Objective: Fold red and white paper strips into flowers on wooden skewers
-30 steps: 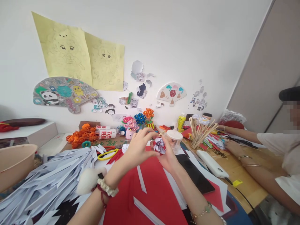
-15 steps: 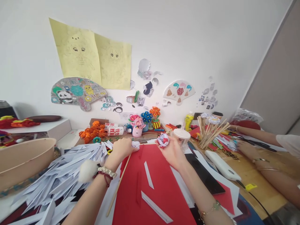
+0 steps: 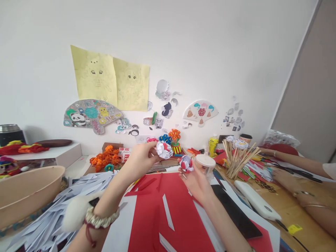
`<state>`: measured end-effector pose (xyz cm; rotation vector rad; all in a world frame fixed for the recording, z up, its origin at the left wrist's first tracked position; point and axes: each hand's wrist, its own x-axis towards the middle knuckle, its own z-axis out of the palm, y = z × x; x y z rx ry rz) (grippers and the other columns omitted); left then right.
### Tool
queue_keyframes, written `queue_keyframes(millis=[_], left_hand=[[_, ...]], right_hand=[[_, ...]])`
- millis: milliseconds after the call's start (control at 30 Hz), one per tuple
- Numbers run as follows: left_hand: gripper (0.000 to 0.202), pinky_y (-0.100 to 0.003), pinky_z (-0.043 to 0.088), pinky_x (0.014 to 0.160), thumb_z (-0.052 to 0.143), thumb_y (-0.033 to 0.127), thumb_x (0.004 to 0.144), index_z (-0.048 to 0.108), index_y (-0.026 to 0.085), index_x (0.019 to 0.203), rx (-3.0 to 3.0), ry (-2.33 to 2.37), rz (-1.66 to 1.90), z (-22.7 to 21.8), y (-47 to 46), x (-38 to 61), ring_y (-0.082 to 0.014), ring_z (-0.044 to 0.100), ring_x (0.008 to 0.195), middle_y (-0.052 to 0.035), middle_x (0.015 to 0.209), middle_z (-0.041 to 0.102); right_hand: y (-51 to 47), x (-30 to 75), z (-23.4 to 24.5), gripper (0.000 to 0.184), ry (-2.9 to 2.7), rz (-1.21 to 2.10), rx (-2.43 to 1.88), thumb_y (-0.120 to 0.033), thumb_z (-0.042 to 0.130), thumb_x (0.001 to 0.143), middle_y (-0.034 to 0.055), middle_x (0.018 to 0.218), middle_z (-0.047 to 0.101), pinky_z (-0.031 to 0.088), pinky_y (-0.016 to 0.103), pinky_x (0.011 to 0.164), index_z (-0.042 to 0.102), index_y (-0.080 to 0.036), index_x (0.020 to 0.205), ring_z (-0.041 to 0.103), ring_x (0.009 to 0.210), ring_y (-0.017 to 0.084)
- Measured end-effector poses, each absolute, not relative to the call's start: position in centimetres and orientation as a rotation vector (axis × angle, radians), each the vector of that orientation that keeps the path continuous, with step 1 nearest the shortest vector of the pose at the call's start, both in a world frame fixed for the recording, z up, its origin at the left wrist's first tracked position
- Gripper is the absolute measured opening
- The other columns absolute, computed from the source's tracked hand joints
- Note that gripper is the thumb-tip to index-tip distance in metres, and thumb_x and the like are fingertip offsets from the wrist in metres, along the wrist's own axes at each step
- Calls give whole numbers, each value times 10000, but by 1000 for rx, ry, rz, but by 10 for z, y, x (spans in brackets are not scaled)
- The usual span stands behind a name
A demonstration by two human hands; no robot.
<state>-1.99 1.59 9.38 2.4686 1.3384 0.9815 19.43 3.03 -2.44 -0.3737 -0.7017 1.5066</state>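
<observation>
A ruffled white paper flower (image 3: 164,150), with a little red in it, is held up above the far end of a red sheet (image 3: 145,213). Your left hand (image 3: 141,159) pinches it at its left side between thumb and fingers. Just to its right and slightly lower, a red-and-white paper flower (image 3: 186,163) rests in the fingertips of your right hand (image 3: 198,183), which curl around it from below. The 2 flowers are near each other but not touching; whether either has a stem is hidden.

The step in hand looks like bringing the 2 flowers together to compare or match them. The next move seems to call for a light pinch that leaves the folds uncrushed, and for turning them to show their undersides.

Beneath your hands, 2 white paper strips (image 3: 168,212) lie on the sheet. A lidded cup (image 3: 206,161) stands just beyond your right hand. Toward the tabletop's (image 3: 290,206) left edge spreads a pile of folded white paper (image 3: 86,196); toward its far right corner stands a bundle of sticks (image 3: 236,159).
</observation>
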Motion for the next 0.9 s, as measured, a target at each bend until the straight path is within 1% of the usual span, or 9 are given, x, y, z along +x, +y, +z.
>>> queue_keyframes(millis=[67, 133, 200, 267, 400, 500, 600, 800, 900], left_hand=[[237, -234, 446, 657, 481, 125, 763, 645, 181, 925, 2479, 1063, 1256, 103, 4, -19, -160, 616, 736, -5, 811, 701], [269, -238, 459, 704, 462, 94, 755, 648, 179, 929, 2461, 888, 1417, 101, -1, -15, -164, 623, 794, -12, 841, 699], [229, -253, 475, 754, 500, 115, 769, 656, 171, 927, 2441, 741, 1477, 92, 2, -10, -176, 633, 838, -33, 900, 707], [189, -255, 481, 745, 564, 128, 750, 667, 166, 904, 2415, 641, 1501, 79, 9, -5, -181, 636, 830, -47, 927, 713], [171, -246, 475, 707, 549, 103, 764, 668, 156, 875, 2319, 615, 1520, 60, 22, 4, -158, 629, 754, -49, 885, 715], [147, -249, 477, 711, 561, 114, 763, 661, 149, 865, 2287, 616, 1507, 54, 25, 7, -164, 631, 758, -50, 860, 710], [188, -246, 475, 706, 538, 95, 747, 668, 152, 870, 2296, 642, 1492, 54, 24, 8, -160, 626, 752, -47, 878, 714], [200, -250, 479, 726, 541, 86, 750, 688, 151, 870, 2316, 645, 1493, 54, 26, 8, -164, 632, 764, -49, 885, 718], [201, -254, 478, 722, 540, 90, 765, 687, 148, 888, 2313, 648, 1489, 54, 29, 6, -172, 639, 780, -58, 910, 719]], right_hand=[[30, 192, -25, 217, -718, 1480, -334, -345, 771, 774, 23, 1014, 735, 546, 299, 734, 701, -259, 960, 671, 804, 157], [26, 189, -23, 240, -755, 1444, -282, -318, 802, 740, 12, 1016, 734, 533, 323, 817, 705, -275, 955, 668, 864, 164], [22, 187, -20, 298, -794, 1405, -242, -310, 830, 705, -1, 1011, 736, 510, 344, 888, 706, -296, 975, 665, 932, 175], [16, 185, -16, 355, -832, 1364, -227, -331, 850, 673, -4, 1015, 739, 500, 370, 918, 707, -316, 998, 662, 971, 191], [6, 183, -10, 469, -893, 1312, -213, -392, 886, 597, 14, 1060, 733, 516, 430, 898, 708, -341, 1028, 661, 985, 236], [1, 182, -8, 535, -884, 1335, -202, -384, 906, 559, 12, 1046, 731, 535, 375, 870, 707, -341, 1054, 661, 971, 215], [-2, 183, -8, 587, -882, 1368, -195, -368, 917, 539, -4, 1014, 728, 537, 323, 861, 700, -348, 1084, 662, 921, 182], [-3, 185, -6, 577, -870, 1369, -180, -370, 922, 524, -5, 1018, 722, 543, 331, 836, 710, -359, 1060, 655, 925, 187], [-2, 185, -4, 587, -898, 1407, -195, -404, 903, 555, 1, 997, 718, 549, 331, 786, 698, -342, 1102, 662, 850, 187]])
